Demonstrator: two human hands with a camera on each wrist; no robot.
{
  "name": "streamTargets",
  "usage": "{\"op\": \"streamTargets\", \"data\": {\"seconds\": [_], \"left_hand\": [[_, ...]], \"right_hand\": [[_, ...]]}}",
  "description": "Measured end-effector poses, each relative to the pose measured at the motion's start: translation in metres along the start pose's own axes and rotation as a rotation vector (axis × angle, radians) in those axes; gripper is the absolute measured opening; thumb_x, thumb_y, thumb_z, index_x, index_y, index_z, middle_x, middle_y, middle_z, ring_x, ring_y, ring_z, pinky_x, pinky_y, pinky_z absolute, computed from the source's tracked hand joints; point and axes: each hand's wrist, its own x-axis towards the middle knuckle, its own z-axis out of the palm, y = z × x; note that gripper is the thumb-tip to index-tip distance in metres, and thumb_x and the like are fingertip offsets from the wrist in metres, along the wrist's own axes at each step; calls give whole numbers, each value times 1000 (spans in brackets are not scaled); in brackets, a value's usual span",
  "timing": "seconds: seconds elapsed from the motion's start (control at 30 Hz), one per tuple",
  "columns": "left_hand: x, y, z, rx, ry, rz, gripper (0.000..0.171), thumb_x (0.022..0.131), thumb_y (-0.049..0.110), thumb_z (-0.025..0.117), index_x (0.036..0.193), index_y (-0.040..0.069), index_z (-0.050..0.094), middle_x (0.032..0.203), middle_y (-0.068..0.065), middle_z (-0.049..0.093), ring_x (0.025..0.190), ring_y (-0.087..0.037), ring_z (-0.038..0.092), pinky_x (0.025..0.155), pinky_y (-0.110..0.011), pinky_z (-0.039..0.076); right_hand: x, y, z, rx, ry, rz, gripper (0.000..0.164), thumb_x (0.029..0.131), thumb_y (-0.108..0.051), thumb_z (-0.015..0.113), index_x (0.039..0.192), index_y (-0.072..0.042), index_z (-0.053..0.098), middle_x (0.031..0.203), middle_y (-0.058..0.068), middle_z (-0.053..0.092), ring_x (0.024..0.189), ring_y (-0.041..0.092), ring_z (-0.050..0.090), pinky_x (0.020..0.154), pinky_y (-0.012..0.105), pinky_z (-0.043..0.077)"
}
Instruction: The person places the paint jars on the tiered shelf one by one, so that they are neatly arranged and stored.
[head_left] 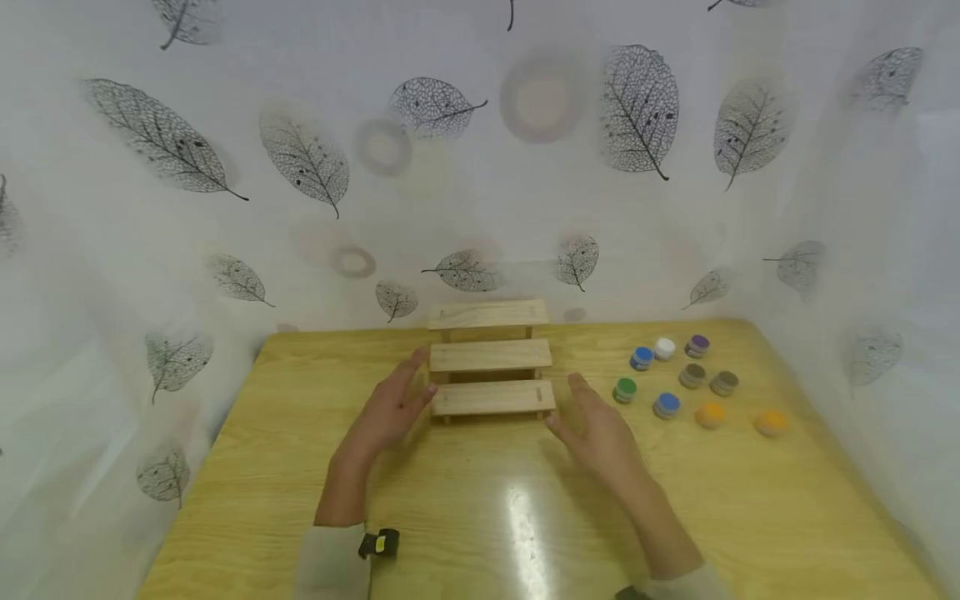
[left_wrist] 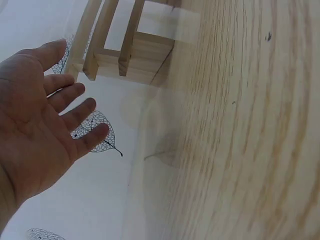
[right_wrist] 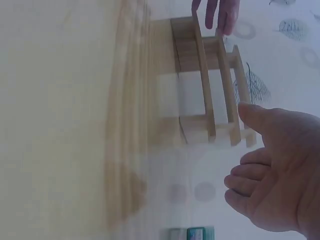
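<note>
Sleeves (head_left: 333,562) lie nearest my view; beyond, left hand (head_left: 386,414) and right hand (head_left: 602,435), fingers extended, flank the rack (head_left: 491,356) toward the table (head_left: 450,508) back, perhaps to steady it; jars (head_left: 667,406) sit rightward.

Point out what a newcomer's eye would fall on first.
Probably the pale three-tiered wooden stand at the back of the yellowish wooden table, between the bare left hand and bare right hand. Next, nine small round jars in mixed colours, right of the stand. Then white sheeting behind, printed with dark lacy leaves.
</note>
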Motion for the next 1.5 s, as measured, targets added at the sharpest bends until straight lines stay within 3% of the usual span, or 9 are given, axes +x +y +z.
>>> {"op": "streamTargets", "data": {"seconds": [0.1,0.33,0.43,0.6,0.77,0.93,1.13,1.23,1.5], "left_hand": [[6,-6,1,-53,17,-3,69,112,42,52,170,20,22,175,-7,23,159,-37,24,129,-59,24],[15,-9,8,-267,40,4,70,112,38,54,169,13,24,172,-11,29,158,-35,30,126,-55,35],[16,-10,10,-326,51,-21,67,112,34,55,169,14,24,173,-10,29,158,-33,31,125,-52,38],[21,-16,12,-389,84,-42,61,113,28,54,168,16,29,171,-8,33,156,-30,35,123,-44,41],[25,-24,11,-428,127,-24,55,112,19,56,164,14,39,166,-12,41,152,-30,43,119,-38,45],[27,-25,11,-453,134,-26,53,111,17,57,162,15,43,164,-12,45,150,-31,46,115,-34,48],[28,-20,10,-455,123,-31,53,110,17,59,161,14,45,163,-12,46,149,-30,47,113,-31,49],[28,-20,10,-444,119,-29,53,111,18,59,162,14,44,164,-12,45,149,-31,47,113,-32,49],[29,-20,12,-438,108,-19,54,111,19,59,162,13,43,164,-12,45,149,-31,47,112,-33,50]], "right_hand": [[1,14,-4,33,55,34,82,104,-37,70,164,2,30,168,23,33,152,47,35,124,62,33],[6,35,-13,77,148,110,87,103,-32,72,165,4,23,169,26,28,153,50,31,124,65,31],[10,41,-16,98,158,125,86,103,-29,72,165,4,22,170,26,25,156,49,25,127,65,25],[16,52,-17,133,211,161,85,102,-22,73,165,4,22,169,28,26,154,52,26,125,66,27],[19,62,-14,161,250,173,79,102,-16,73,163,6,29,164,31,35,151,53,33,123,65,32],[21,71,-7,176,315,162,63,102,-6,68,157,7,40,151,33,52,140,51,51,118,62,44],[18,75,-3,227,383,159,52,103,2,64,152,7,48,138,31,63,121,46,67,100,47,59],[18,74,-3,250,390,151,49,103,3,64,149,9,50,140,31,62,123,45,67,99,40,58],[18,72,-3,279,390,149,46,101,2,68,145,7,55,142,29,62,129,44,64,102,37,56]]}}
